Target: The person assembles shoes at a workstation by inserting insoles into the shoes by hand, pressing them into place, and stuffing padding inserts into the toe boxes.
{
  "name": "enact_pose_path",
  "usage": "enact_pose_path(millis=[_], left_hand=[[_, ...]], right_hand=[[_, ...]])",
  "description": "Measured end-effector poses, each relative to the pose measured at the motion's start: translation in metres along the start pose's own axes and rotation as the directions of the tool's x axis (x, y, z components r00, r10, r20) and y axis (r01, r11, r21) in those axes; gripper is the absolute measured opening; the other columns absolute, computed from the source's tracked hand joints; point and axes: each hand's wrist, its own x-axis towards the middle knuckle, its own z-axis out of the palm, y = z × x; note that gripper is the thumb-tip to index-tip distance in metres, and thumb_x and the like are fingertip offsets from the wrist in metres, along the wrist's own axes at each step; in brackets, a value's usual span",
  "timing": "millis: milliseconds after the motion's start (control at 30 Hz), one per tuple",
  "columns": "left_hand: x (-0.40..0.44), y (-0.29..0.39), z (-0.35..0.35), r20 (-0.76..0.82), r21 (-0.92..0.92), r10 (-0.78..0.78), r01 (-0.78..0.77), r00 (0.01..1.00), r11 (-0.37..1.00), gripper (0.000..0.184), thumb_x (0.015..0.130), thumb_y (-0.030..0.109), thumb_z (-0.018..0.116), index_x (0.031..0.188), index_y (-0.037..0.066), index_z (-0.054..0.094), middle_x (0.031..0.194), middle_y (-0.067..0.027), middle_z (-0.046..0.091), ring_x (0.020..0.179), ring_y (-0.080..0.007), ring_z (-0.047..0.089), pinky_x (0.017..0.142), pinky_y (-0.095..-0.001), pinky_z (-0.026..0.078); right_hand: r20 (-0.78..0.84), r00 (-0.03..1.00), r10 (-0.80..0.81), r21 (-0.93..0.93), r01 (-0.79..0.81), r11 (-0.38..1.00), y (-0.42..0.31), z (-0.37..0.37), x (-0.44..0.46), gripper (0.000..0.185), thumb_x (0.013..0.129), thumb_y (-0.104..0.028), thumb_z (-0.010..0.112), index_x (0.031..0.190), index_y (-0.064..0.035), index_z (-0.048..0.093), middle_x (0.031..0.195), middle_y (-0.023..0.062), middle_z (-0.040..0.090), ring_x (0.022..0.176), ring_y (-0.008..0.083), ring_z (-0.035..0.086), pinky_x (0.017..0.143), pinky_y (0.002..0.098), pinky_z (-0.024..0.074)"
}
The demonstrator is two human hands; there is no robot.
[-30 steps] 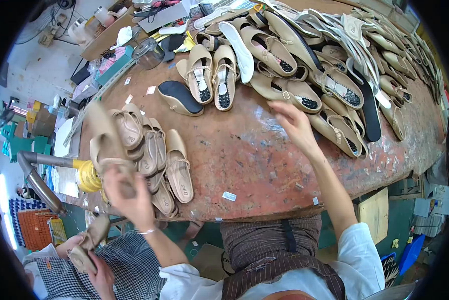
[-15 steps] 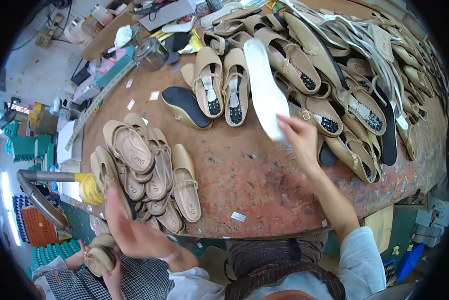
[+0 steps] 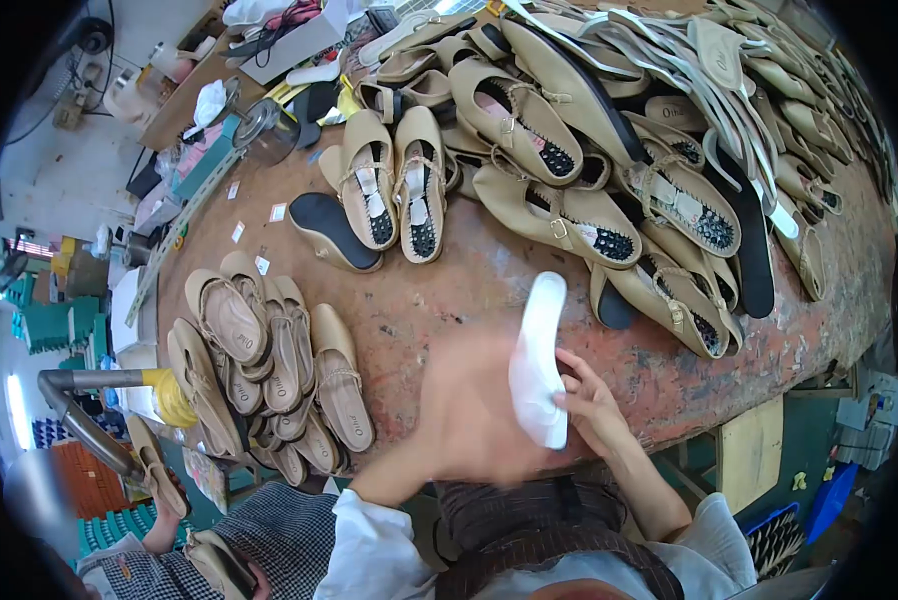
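My right hand (image 3: 591, 402) grips a white insole (image 3: 539, 365) near its lower end, thumb and fingers closed on its edge. The insole stands nearly upright over the front of the worktable (image 3: 449, 300). Just left of it, my left hand (image 3: 474, 405) is smeared by motion, so its fingers do not show clearly; whether it touches the insole I cannot tell. Nearest beyond my hands is a pair of beige shoes (image 3: 419, 185) with black, dotted inner soles. A pile of finished-looking beige shoes (image 3: 269, 370) with lettered insoles lies to the left.
A large heap of beige shoes (image 3: 569, 220) covers the right and back of the table, with stacked light insoles (image 3: 724, 60) on it. A glass jar (image 3: 266, 130) stands at the far left. A co-worker (image 3: 259, 540) at lower left holds shoes, beside a bent metal pipe (image 3: 89, 400).
My right hand has brought the white insole down and toward me from beside the shoe heap. My left hand has swung right, close to the insole. The co-worker's hands have moved apart.
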Motion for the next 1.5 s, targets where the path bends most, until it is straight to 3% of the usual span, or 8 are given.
enact_pose_path(millis=[33, 267, 400, 600, 933, 1133, 1267, 1500], left_hand=[[0.023, -0.036, 0.048, -0.441, -0.107, 0.086, -0.148, 0.893, 0.983, 0.034, 0.082, 0.003, 0.067, 0.115, 0.001, 0.06, 0.108, -0.0155, 0.063, 0.107, -0.0312, 0.06, 0.083, -0.0403, 0.051], [0.159, -0.138, 0.127, -0.115, -0.12, -0.521, 0.509, 0.846, 0.852, 0.083, 0.077, 0.048, 0.075, 0.142, 0.007, 0.045, 0.133, -0.0324, 0.04, 0.122, -0.0457, 0.047, 0.104, -0.0429, 0.042], [0.186, -0.186, 0.145, 0.013, -0.149, -0.64, 0.635, 0.768, 0.758, 0.042, 0.065, 0.03, 0.078, 0.098, 0.006, 0.071, 0.104, -0.0223, 0.065, 0.096, -0.0362, 0.063, 0.086, -0.042, 0.052], [0.1, -0.187, 0.099, -0.205, -0.182, -0.383, 0.35, 0.901, 0.919, 0.016, 0.067, 0.008, 0.066, 0.078, 0.0, 0.058, 0.093, -0.0188, 0.069, 0.069, -0.0258, 0.064, 0.065, -0.0343, 0.05], [-0.128, -0.077, 0.069, 0.51, -0.437, -0.351, 0.588, 0.785, 0.681, 0.025, 0.079, -0.009, 0.053, 0.1, 0.0, 0.062, 0.097, -0.0166, 0.071, 0.084, -0.0259, 0.071, 0.076, -0.0339, 0.054], [-0.167, -0.057, 0.082, 0.077, -0.335, -0.527, 0.52, 0.846, 0.786, 0.029, 0.084, -0.003, 0.066, 0.113, 0.001, 0.066, 0.107, -0.0128, 0.07, 0.096, -0.0218, 0.069, 0.085, -0.034, 0.054], [-0.205, -0.035, 0.082, -0.239, 0.016, -0.5, 0.519, 0.832, 0.855, 0.035, 0.083, 0.004, 0.073, 0.117, 0.002, 0.065, 0.12, -0.0165, 0.065, 0.1, -0.0302, 0.067, 0.088, -0.038, 0.053], [-0.238, -0.016, 0.09, -0.127, -0.378, -0.87, 0.788, 0.476, 0.486, 0.041, 0.089, 0.008, 0.072, 0.126, -0.002, 0.06, 0.101, -0.0071, 0.054, 0.073, -0.0078, 0.058, 0.057, -0.0213, 0.048]], right_hand=[[-0.03, 0.994, 0.108, 0.012, -0.107, 0.994, -0.001, -0.007, 0.008, 0.074, 0.084, 0.004, 0.068, 0.149, -0.0034, 0.033, 0.117, 0.0087, 0.064, 0.108, 0.0168, 0.063, 0.091, 0.0317, 0.0533], [0.042, 0.987, 0.157, -0.025, -0.156, 0.987, -0.007, -0.017, -0.005, 0.041, 0.088, 0.001, 0.061, 0.129, -0.0008, 0.053, 0.105, 0.0047, 0.069, 0.097, 0.0112, 0.065, 0.087, 0.0262, 0.0515], [0.071, 0.992, 0.106, -0.007, -0.106, 0.994, -0.007, -0.024, -0.028, 0.041, 0.086, 0.002, 0.065, 0.125, -0.0017, 0.053, 0.108, 0.0062, 0.069, 0.097, 0.0123, 0.065, 0.087, 0.0269, 0.0517], [-0.005, 0.99, 0.14, -0.005, -0.14, 0.99, 0.002, -0.049, -0.053, 0.039, 0.078, 0.005, 0.074, 0.111, -0.0039, 0.057, 0.104, 0.0068, 0.07, 0.087, 0.0144, 0.069, 0.078, 0.0287, 0.0577], [-0.103, 0.926, -0.363, 0.126, 0.374, 0.919, -0.025, -0.052, -0.081, 0.09, 0.069, 0.007, 0.058, 0.151, 0.0047, 0.022, 0.152, 0.0291, 0.034, 0.14, 0.0419, 0.038, 0.116, 0.055, 0.035], [-0.199, 0.909, -0.366, -0.365, 0.278, 0.889, -0.036, -0.056, -0.091, 0.062, 0.098, -0.019, 0.046, 0.152, 0.0024, 0.026, 0.142, 0.0244, 0.047, 0.122, 0.0301, 0.056, 0.104, 0.0399, 0.0462], [0.378, 0.769, -0.516, -0.926, 0.303, -0.227, -0.049, -0.021, -0.086, 0.063, 0.106, -0.044, 0.031, 0.148, 0.0028, 0.038, 0.137, 0.02, 0.052, 0.117, 0.035, 0.051, 0.107, 0.0432, 0.0341], [0.61, 0.769, -0.19, -0.725, 0.446, -0.525, -0.032, 0.011, -0.063, 0.043, 0.076, -0.012, 0.07, 0.119, -0.0093, 0.069, 0.122, 0.0126, 0.061, 0.113, 0.0335, 0.054, 0.1, 0.0494, 0.041]])
